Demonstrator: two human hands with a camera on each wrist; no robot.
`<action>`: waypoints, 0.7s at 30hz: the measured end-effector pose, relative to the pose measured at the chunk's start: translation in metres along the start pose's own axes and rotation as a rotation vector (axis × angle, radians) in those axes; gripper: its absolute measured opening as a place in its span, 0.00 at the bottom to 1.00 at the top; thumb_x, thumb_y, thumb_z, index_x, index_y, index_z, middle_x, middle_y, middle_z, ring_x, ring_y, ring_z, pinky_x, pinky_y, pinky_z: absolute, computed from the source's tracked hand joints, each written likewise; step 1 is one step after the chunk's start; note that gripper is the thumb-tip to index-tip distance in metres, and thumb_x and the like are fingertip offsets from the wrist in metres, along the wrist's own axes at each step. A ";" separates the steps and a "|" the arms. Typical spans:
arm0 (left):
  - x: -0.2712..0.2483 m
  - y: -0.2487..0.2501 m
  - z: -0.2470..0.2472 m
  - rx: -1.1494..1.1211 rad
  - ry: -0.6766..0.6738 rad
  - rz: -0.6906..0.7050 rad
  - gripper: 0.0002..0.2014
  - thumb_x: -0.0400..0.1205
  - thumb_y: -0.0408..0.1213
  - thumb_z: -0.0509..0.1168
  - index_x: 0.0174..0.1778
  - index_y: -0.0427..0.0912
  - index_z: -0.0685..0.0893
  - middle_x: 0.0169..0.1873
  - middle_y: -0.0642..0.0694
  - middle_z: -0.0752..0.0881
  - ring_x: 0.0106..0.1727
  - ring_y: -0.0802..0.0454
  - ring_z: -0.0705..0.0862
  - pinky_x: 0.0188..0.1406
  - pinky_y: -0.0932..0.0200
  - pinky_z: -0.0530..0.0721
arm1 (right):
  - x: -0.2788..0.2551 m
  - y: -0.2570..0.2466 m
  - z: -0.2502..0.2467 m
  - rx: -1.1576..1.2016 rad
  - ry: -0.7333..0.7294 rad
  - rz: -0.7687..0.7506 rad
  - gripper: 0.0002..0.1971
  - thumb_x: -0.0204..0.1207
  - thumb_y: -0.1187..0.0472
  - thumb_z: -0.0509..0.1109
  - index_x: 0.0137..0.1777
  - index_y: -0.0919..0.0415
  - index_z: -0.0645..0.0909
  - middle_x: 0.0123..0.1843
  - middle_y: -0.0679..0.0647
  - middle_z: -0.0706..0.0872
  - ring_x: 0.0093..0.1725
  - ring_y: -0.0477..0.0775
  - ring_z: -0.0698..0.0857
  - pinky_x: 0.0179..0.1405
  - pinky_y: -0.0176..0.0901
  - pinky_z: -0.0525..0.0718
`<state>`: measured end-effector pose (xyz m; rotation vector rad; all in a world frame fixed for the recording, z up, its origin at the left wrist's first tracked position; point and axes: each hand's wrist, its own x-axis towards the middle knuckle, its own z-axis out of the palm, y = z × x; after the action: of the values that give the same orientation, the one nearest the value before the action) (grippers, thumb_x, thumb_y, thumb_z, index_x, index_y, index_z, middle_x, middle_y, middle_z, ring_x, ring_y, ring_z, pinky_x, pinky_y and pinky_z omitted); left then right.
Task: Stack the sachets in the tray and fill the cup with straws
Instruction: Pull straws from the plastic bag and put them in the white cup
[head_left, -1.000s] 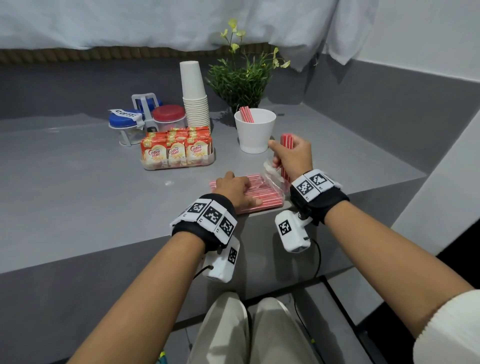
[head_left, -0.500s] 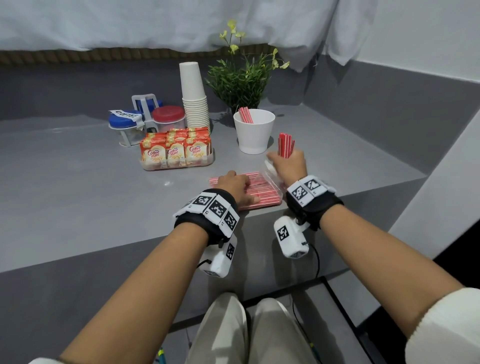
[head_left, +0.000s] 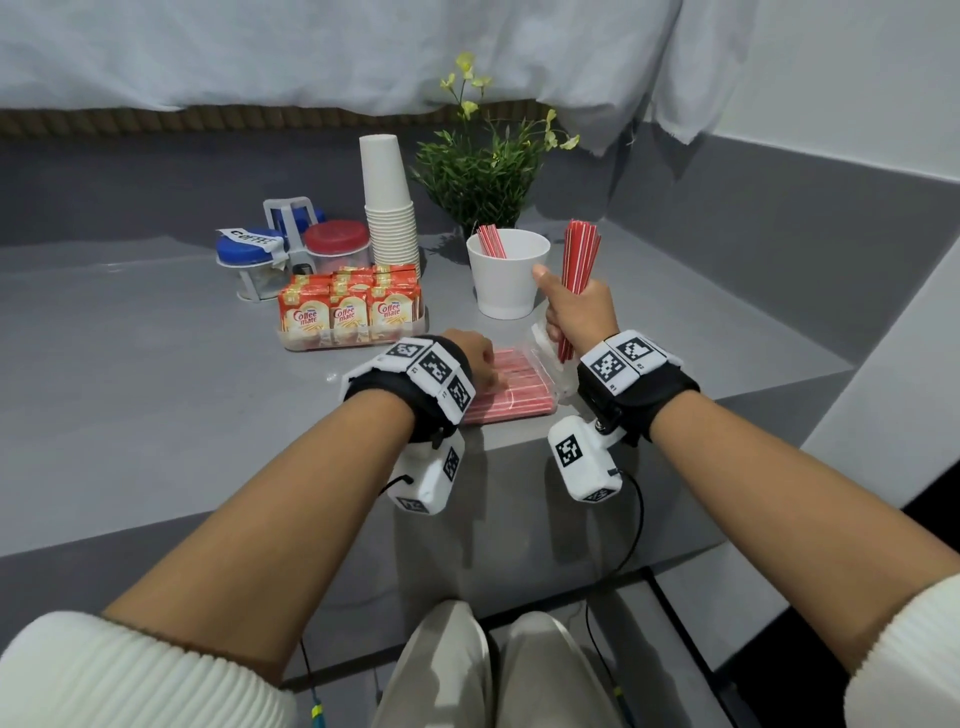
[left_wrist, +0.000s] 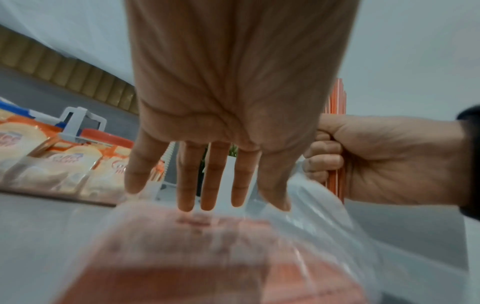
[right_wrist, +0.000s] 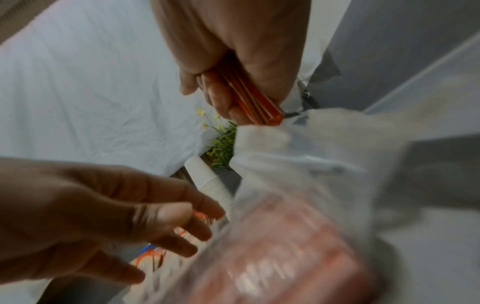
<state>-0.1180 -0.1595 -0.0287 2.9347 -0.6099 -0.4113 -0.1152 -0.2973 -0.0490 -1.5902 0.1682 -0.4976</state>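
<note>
My right hand (head_left: 574, 312) grips an upright bundle of red straws (head_left: 579, 260), drawn up out of the clear plastic straw bag (head_left: 511, 395) beside the white cup (head_left: 506, 280). A few straws (head_left: 491, 241) stand in that cup. My left hand (head_left: 475, 364) lies on the bag with straight fingers (left_wrist: 207, 185) pressing it to the counter. In the right wrist view the fist closes round the straws (right_wrist: 249, 96). Coffee-mate sachets (head_left: 345, 312) stand packed in the clear tray (head_left: 353, 340) left of the cup.
Behind the tray are a stack of paper cups (head_left: 387, 202), a rack with blue-lidded (head_left: 247, 249) and red-lidded (head_left: 335, 239) jars, and a potted plant (head_left: 480, 171). The counter's front edge (head_left: 597, 431) runs just below the bag; a grey wall rises on the right.
My right hand has lifted, pulling the straw bundle further up out of the bag until most of its length stands above the fist. The left hand stays pressed on the bag.
</note>
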 end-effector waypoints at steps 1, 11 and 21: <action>0.001 -0.001 -0.009 -0.003 0.003 0.000 0.23 0.83 0.47 0.60 0.72 0.40 0.73 0.69 0.41 0.77 0.70 0.43 0.74 0.68 0.54 0.71 | 0.005 -0.005 0.002 0.026 -0.007 -0.013 0.20 0.77 0.55 0.69 0.27 0.55 0.65 0.18 0.51 0.64 0.12 0.44 0.63 0.14 0.33 0.65; 0.055 -0.023 -0.096 -0.179 0.215 -0.059 0.20 0.81 0.49 0.62 0.61 0.37 0.82 0.59 0.40 0.85 0.62 0.42 0.81 0.62 0.52 0.77 | 0.081 -0.059 0.027 0.057 -0.031 -0.140 0.23 0.75 0.52 0.70 0.26 0.54 0.61 0.17 0.51 0.65 0.12 0.45 0.65 0.14 0.34 0.66; 0.144 -0.040 -0.111 -0.571 0.278 -0.103 0.14 0.81 0.42 0.65 0.55 0.36 0.84 0.52 0.39 0.86 0.57 0.44 0.84 0.64 0.49 0.82 | 0.162 -0.040 0.068 -0.058 -0.019 -0.175 0.26 0.76 0.47 0.67 0.20 0.57 0.65 0.14 0.51 0.70 0.17 0.52 0.72 0.28 0.44 0.76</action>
<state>0.0556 -0.1744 0.0360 2.4147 -0.2492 -0.1446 0.0492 -0.2969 0.0241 -1.6745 0.0296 -0.6179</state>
